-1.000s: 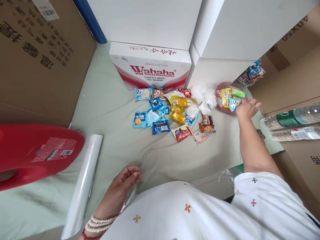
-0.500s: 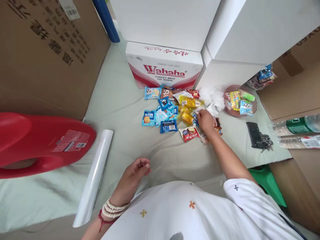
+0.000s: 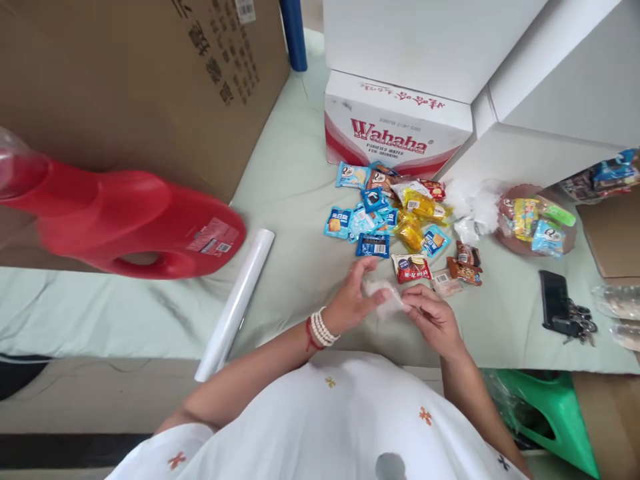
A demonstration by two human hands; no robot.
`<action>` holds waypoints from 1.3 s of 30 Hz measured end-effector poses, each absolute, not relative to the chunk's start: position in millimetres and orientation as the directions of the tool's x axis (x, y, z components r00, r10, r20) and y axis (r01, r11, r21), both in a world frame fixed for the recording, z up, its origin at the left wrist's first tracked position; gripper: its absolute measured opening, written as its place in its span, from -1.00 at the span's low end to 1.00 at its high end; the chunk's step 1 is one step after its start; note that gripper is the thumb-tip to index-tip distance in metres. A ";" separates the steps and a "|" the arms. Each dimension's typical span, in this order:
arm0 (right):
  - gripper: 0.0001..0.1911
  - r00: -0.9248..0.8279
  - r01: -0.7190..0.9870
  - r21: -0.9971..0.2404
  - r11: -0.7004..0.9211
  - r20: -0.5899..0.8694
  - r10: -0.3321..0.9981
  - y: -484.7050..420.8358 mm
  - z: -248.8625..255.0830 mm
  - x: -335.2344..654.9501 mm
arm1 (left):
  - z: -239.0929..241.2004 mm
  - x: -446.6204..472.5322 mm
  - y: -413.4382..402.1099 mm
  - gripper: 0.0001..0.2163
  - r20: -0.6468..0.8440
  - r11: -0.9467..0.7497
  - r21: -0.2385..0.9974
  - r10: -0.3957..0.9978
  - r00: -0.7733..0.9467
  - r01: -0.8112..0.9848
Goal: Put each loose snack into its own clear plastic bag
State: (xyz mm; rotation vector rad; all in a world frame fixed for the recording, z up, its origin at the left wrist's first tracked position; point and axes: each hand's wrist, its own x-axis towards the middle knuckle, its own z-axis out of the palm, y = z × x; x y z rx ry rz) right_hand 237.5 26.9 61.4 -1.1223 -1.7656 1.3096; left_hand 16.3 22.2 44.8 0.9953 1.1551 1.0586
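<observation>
My left hand and my right hand meet just in front of me, both pinching a small clear plastic bag between their fingertips. A little beyond them lies a pile of snack packets in blue, yellow and red wrappers on the pale green cloth. A brown plate further right carries a few more packets. Loose clear bags sit crumpled between the pile and the plate.
A red jug lies on its side at the left, with a white roll beside it. A Wahaha carton and white boxes stand behind. A black phone with keys is at right, a green stool below.
My right hand left the plate, reached into the snack pile, then drew back toward me with a clear bag. My left hand rose from the cloth to take hold of it too.
</observation>
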 end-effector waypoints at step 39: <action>-0.69 -0.231 0.301 -0.944 -0.132 -0.207 0.951 66.0 34.6 229.6 | 6.6 -12.8 13.1 -0.72 -0.264 0.265 0.963 0.964 -0.040 0.052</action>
